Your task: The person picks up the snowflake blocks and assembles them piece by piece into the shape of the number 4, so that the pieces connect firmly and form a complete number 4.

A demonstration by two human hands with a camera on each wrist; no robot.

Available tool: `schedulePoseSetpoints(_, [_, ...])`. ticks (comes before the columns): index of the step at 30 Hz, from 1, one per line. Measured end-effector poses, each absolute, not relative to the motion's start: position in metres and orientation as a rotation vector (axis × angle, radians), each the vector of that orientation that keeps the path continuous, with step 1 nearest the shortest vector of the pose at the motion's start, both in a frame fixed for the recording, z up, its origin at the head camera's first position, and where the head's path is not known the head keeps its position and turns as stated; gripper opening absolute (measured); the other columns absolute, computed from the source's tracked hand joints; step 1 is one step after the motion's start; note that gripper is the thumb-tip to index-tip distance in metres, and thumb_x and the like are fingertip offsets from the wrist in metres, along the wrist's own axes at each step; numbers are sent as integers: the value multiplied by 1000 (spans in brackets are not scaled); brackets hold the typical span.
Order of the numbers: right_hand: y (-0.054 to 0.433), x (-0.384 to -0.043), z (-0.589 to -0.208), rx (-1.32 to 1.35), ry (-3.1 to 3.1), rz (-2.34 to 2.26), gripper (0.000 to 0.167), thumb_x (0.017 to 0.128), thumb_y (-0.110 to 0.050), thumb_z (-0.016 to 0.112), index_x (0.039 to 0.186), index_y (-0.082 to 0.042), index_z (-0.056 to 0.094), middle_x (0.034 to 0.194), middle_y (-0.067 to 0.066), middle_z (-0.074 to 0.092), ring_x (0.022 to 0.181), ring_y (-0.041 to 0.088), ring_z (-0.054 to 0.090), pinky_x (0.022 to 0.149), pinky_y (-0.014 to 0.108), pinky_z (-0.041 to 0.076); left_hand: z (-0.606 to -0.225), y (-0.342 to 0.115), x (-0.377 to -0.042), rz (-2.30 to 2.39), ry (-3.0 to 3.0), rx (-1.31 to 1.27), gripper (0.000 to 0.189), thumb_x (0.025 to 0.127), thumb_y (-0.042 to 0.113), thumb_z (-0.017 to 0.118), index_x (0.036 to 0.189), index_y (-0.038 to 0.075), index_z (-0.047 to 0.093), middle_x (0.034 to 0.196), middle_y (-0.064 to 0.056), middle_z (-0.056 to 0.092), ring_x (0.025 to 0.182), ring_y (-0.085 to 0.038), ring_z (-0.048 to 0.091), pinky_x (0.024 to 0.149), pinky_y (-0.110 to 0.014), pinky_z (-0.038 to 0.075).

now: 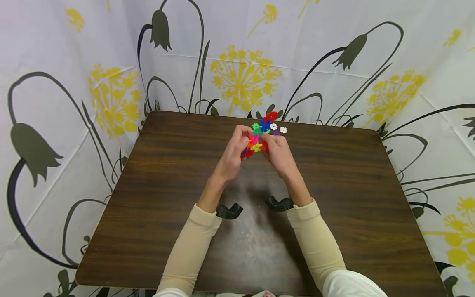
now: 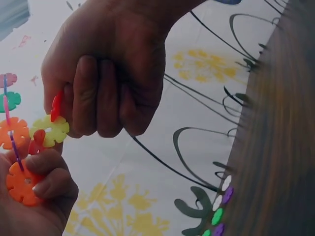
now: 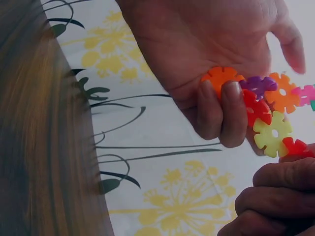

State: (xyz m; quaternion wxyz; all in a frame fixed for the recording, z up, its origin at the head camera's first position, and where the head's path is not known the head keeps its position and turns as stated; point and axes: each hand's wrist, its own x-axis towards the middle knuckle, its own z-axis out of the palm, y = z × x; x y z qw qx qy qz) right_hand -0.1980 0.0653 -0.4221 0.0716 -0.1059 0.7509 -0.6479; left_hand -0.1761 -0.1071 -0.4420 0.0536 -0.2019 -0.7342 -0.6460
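A chain of flower-shaped interlocking plastic discs hangs between the two hands above the table's far part. My left hand (image 1: pixel 233 152) curls its fingers over an orange disc (image 3: pixel 216 77) at one end of it. Purple, orange and pink discs run on from there, and a red disc leads to a yellow disc (image 3: pixel 273 133). My right hand (image 1: pixel 280 154) pinches a red disc (image 2: pixel 56 105), whose edge meets the rim of the yellow one. In the left wrist view, the right hand's other fingers (image 2: pixel 108 98) are folded in.
Loose discs lie near the table's far edge just beyond the hands: a red one (image 1: pixel 271 116), blue ones (image 1: pixel 265 125), white ones (image 1: pixel 283 129) and a purple one (image 1: pixel 275 133). The brown wooden table (image 1: pixel 148 198) meets a flower-printed curtain (image 1: pixel 315 24).
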Motion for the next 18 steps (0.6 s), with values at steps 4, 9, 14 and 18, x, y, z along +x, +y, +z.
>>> schedulePoseSetpoints(4, [64,-198,-422,-324,2250,-1956,55,114,-34,47,69,-3,54,54,-4,42,49,14,35,48,22,30,-443,-104,-177,-2020,-2174,-522,41,111,42,33,120,6,50,89,-9,51,71,-30,47,57,-27,40])
schedulePoseSetpoints(9, [62,-201,-426,-328,2236,-1969,56,114,-34,48,65,-6,52,53,-4,41,47,14,34,47,23,28,-443,-101,-178,-2079,-2063,-485,32,113,32,41,103,4,52,76,-6,46,59,-21,40,50,-24,33])
schedulePoseSetpoints(14, [60,-204,-430,-329,2190,-1999,57,115,-35,47,63,-13,49,52,-4,39,45,13,31,45,23,26,-444,-102,-180,-2061,-2057,-475,30,113,28,41,104,3,54,75,-5,46,59,-18,40,52,-24,35])
schedulePoseSetpoints(18, [58,-208,-433,-295,2152,-2023,64,115,-51,39,65,-12,49,52,-2,40,45,14,32,44,25,25,-445,-104,-182,-2044,-2055,-463,33,113,30,39,105,1,54,73,-6,44,60,-19,40,54,-25,35])
